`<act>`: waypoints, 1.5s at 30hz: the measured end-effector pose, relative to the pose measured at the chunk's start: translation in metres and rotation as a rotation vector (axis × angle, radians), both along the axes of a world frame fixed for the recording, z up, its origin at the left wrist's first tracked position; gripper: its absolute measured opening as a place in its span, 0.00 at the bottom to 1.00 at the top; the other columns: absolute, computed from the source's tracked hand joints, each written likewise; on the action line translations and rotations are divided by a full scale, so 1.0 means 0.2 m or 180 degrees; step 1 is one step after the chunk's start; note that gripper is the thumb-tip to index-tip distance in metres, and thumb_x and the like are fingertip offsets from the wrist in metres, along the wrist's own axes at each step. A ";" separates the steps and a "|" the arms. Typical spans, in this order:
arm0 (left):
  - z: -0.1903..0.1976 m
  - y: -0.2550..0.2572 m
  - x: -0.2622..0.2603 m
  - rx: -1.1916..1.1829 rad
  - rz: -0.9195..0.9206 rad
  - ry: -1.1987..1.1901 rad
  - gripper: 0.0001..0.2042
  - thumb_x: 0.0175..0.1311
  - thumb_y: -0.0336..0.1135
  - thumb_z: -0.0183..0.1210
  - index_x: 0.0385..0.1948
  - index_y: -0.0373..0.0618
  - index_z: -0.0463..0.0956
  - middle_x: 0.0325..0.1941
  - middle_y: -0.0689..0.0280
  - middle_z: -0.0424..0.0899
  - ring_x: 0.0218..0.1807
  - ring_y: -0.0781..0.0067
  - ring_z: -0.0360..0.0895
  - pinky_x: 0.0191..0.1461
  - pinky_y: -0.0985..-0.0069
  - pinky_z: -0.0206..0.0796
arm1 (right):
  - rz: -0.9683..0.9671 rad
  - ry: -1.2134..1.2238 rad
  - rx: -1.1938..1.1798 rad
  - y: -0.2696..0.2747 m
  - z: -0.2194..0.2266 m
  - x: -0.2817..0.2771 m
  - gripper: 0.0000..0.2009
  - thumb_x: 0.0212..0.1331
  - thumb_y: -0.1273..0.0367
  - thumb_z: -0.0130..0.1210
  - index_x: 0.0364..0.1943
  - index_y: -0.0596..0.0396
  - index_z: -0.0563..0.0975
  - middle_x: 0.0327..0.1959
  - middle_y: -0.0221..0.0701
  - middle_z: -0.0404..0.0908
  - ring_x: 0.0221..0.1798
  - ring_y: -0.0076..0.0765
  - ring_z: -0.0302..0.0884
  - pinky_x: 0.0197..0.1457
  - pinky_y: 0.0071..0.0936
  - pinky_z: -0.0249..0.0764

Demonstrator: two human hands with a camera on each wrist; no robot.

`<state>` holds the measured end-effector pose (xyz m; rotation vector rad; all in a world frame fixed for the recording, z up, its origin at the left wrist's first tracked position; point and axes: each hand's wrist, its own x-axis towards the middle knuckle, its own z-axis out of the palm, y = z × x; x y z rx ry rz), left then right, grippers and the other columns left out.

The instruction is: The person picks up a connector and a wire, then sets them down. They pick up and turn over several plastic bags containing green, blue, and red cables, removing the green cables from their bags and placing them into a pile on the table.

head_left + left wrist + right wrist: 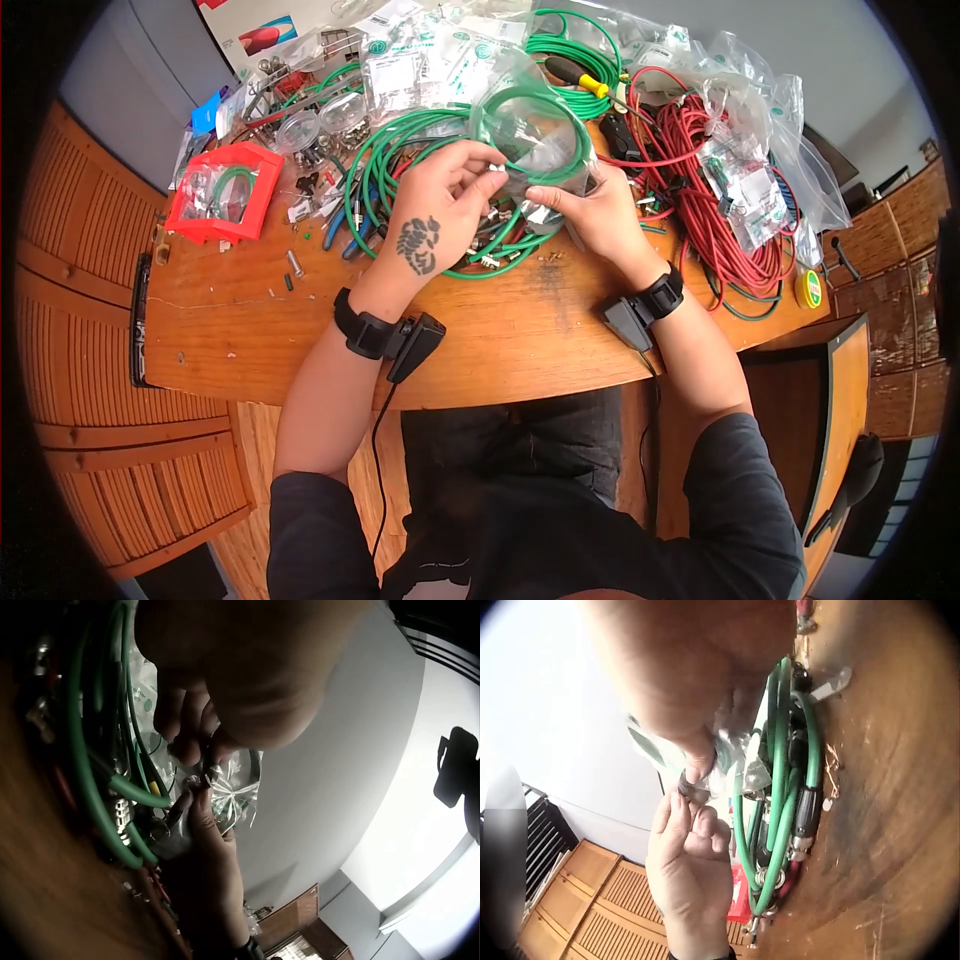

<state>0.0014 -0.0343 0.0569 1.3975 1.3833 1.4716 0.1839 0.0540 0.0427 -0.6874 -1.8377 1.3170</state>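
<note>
Above the wooden table [300, 320], both hands hold a clear plastic bag [530, 140] with a coiled green cable inside. My left hand [490, 165], tattooed on its back, pinches the bag's near edge from the left. My right hand [537, 195] pinches the same edge from the right, close to the left fingertips. The left wrist view shows the left hand [199, 746] and the right hand's fingers [202, 817] meeting on the crinkled bag [236, 787]. From the right wrist, the right hand [697, 769] and left hand [682, 825] meet at the bag [739, 761].
Loose green cables [400, 160] lie under the hands. A red cable coil [720, 200] sits on the right, a red tray [225, 190] on the left, several small bags [430, 60] at the back. Also present are a yellow-handled screwdriver [580, 78], blue pliers [335, 228] and a tape roll [812, 288].
</note>
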 end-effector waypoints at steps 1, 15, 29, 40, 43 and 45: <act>0.00 0.00 -0.01 0.0003 0.0004 0.0001 0.07 0.63 0.26 0.59 0.41 0.37 0.78 0.32 0.65 0.82 0.27 0.81 0.75 0.31 0.83 0.66 | 0.0068 0.0143 0.0004 0.00 0.01 0.00 0.17 0.51 0.71 0.69 0.46 0.60 0.80 0.39 0.25 0.84 0.40 0.17 0.76 0.45 0.21 0.75; 0.05 -0.01 -0.05 0.0891 0.0244 0.1090 0.10 0.64 0.27 0.58 0.46 0.38 0.79 0.43 0.65 0.79 0.34 0.82 0.76 0.36 0.84 0.67 | -0.0148 0.0185 -0.0055 0.09 0.01 0.06 0.12 0.58 0.73 0.63 0.45 0.62 0.78 0.40 0.27 0.83 0.40 0.17 0.76 0.46 0.22 0.74; -0.01 -0.02 0.00 0.0940 -0.0103 0.1809 0.10 0.60 0.26 0.61 0.44 0.40 0.80 0.35 0.66 0.73 0.27 0.76 0.70 0.32 0.79 0.64 | 0.0428 0.0480 -0.0332 0.02 0.04 0.05 0.13 0.62 0.70 0.60 0.48 0.61 0.76 0.41 0.25 0.81 0.39 0.18 0.74 0.44 0.20 0.72; 0.00 -0.02 -0.02 0.1183 -0.0106 0.2645 0.07 0.58 0.24 0.59 0.38 0.38 0.77 0.38 0.57 0.75 0.36 0.52 0.78 0.38 0.63 0.70 | -0.1027 0.0122 0.0431 0.09 0.00 0.07 0.13 0.67 0.64 0.55 0.34 0.61 0.80 0.21 0.20 0.74 0.24 0.13 0.61 0.26 0.19 0.59; 0.03 -0.04 -0.03 0.1006 -0.0115 0.2759 0.06 0.57 0.25 0.60 0.35 0.38 0.76 0.38 0.57 0.75 0.36 0.51 0.77 0.37 0.61 0.70 | -0.1172 0.0543 0.0348 0.12 0.03 0.09 0.13 0.68 0.63 0.54 0.40 0.62 0.80 0.25 0.19 0.75 0.25 0.12 0.63 0.26 0.15 0.59; 0.03 -0.04 -0.08 0.0876 -0.0206 0.3002 0.07 0.55 0.26 0.60 0.34 0.38 0.76 0.36 0.58 0.74 0.35 0.51 0.77 0.36 0.61 0.70 | -0.1475 0.0772 0.0291 0.17 0.04 0.12 0.14 0.69 0.62 0.52 0.41 0.61 0.80 0.25 0.19 0.76 0.24 0.12 0.63 0.25 0.15 0.59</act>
